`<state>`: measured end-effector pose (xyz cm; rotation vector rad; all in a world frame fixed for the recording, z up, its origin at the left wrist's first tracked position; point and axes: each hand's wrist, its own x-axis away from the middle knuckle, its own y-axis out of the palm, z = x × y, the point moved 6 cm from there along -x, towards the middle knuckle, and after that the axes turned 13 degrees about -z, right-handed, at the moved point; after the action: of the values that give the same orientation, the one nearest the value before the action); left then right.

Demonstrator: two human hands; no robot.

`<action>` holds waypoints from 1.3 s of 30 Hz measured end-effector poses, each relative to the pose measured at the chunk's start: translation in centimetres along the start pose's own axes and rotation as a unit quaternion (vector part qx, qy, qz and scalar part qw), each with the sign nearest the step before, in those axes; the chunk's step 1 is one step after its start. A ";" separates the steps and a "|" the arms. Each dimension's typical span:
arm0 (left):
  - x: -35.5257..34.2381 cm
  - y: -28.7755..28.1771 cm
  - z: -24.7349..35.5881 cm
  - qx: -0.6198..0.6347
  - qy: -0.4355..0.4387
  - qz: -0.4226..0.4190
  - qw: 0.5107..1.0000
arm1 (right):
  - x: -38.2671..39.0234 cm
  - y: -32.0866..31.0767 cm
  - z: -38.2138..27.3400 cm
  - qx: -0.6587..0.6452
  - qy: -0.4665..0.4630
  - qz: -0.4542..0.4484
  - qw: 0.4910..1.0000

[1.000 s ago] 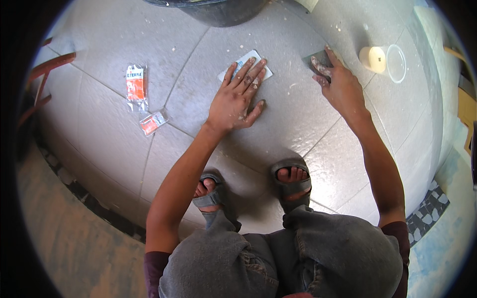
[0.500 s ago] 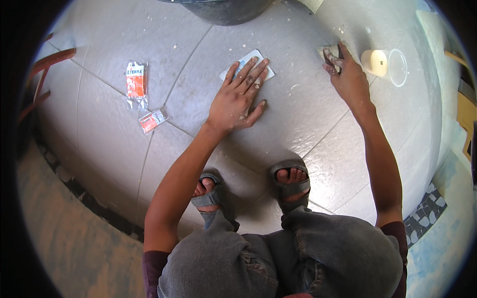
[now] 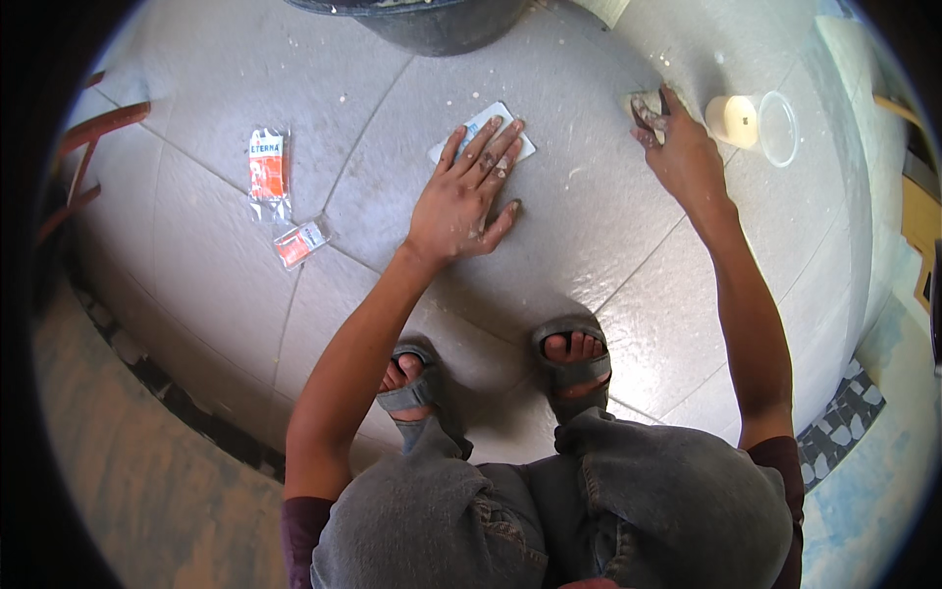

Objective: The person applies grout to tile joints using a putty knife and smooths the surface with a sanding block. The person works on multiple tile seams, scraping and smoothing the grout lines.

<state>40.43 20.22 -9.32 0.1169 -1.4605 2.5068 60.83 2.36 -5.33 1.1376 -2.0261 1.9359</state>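
Note:
My left hand (image 3: pixel 463 201) lies flat with its fingers spread on a white card-like sheet with blue marking (image 3: pixel 478 122), pressed against the grey tiled floor (image 3: pixel 579 236). Further right, my right hand (image 3: pixel 687 157) has its fingers bent over a small pale flat piece (image 3: pixel 633 102), mostly hidden under them. What that piece is I cannot make out. Whitish smears cover the fingers of both hands. Just right of my right hand is a clear plastic tub (image 3: pixel 781 128) with cream-coloured stuff at its bottom.
Two clear packets with orange and white labels, a larger one (image 3: pixel 268 167) and a smaller one (image 3: pixel 299 243), lie at the left. A dark basin (image 3: pixel 442 27) stands at the far edge. A red-brown frame (image 3: pixel 108 128) is at far left. My sandalled feet (image 3: pixel 574 358) are in front.
The view has shifted slightly, so the basin shows a little lower. Both hands keep practically the same places and poses.

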 end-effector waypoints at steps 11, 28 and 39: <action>0.3 0.1 0.1 0.024 -0.004 0.001 1.000 | -0.1 0.3 -0.3 -0.011 0.029 -0.012 0.999; 0.4 0.2 0.0 0.000 -0.004 0.003 1.000 | 0.2 1.7 0.7 -0.084 -0.047 0.013 0.995; 4.3 1.5 -0.3 0.034 -0.012 0.101 0.994 | 7.1 6.3 4.7 -0.091 -0.089 0.151 0.980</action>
<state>35.93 20.45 -9.92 0.0119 -1.4623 2.7264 54.02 -5.56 -7.26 1.0441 -2.5411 1.7733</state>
